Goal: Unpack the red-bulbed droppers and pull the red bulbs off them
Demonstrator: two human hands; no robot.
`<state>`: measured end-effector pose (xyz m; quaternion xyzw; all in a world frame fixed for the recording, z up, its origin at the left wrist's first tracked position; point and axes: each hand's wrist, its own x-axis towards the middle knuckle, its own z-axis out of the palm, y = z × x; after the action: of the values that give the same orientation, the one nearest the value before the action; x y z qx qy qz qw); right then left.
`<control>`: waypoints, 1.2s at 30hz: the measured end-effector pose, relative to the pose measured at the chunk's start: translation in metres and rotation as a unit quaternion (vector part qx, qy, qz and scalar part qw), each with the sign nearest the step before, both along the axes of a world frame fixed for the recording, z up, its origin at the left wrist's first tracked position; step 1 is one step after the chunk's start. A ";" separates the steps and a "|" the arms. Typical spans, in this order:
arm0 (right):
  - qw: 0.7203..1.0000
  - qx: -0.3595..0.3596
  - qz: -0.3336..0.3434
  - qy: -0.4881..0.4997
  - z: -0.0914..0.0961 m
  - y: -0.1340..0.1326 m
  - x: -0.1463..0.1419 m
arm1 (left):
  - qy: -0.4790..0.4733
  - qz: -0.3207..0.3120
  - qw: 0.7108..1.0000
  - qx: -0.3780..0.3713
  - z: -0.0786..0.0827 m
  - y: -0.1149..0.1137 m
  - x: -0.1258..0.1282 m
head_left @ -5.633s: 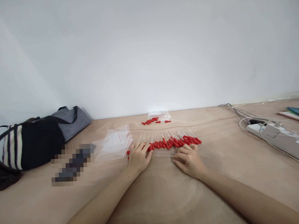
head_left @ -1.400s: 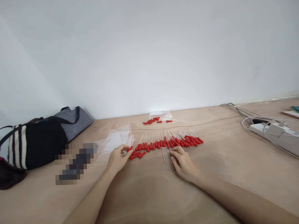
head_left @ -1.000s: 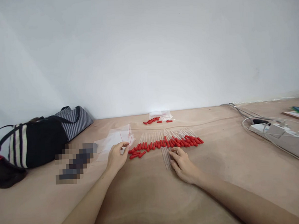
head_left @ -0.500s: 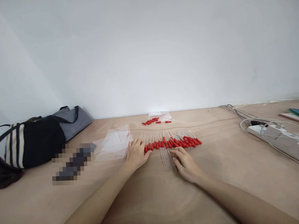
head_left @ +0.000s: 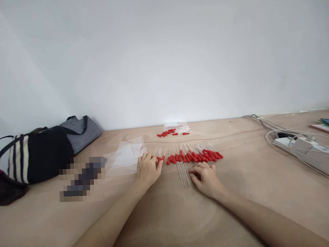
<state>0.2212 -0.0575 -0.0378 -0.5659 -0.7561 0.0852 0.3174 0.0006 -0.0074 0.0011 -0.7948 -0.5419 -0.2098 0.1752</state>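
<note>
Droppers with red rubber bulbs (head_left: 203, 157) and thin clear stems lie in a row, bulbs toward me. My left hand (head_left: 148, 169) is closed at the row's left end, its thumb and fingers around a few red-bulbed droppers (head_left: 160, 159); the fingers partly hide them. A small gap parts these from the row. Below the row's middle lie several bare glass tubes (head_left: 183, 175) side by side. My right hand (head_left: 206, 178) rests at their right side with curled fingers, thumb and forefinger pinched at the rightmost tube.
Clear plastic zip bags (head_left: 125, 155) lie left of my left hand. Loose red bulbs (head_left: 167, 132) and another bag (head_left: 175, 126) are near the wall. A dark bag (head_left: 49, 152) and a blurred dark object (head_left: 84, 176) sit left; a power strip (head_left: 308, 149) with cables lies right.
My left hand has drawn a few droppers leftward, opening a gap in the row. My right hand's fingers have curled in more, and the rightmost tube's near end has swung right.
</note>
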 end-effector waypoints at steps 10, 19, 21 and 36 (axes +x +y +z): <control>0.998 0.060 -0.008 0.012 0.001 0.002 -0.001 | -0.068 -0.036 0.995 0.067 0.005 -0.010 -0.003; 0.974 0.205 0.034 -0.092 0.012 -0.005 0.005 | -0.114 -0.203 0.972 -0.013 -0.016 -0.036 0.015; 0.974 0.190 0.061 -0.108 0.011 -0.003 0.004 | -0.120 -0.221 0.967 -0.026 -0.020 -0.036 0.017; 0.970 0.198 0.083 -0.117 0.004 -0.003 -0.002 | -0.192 -0.269 0.935 -0.126 -0.030 -0.034 0.034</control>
<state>0.2191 -0.0603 -0.0338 -0.4331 -0.8341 -0.1067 0.3246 0.0348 -0.0410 -0.0290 -0.8711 -0.3527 -0.3277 -0.0966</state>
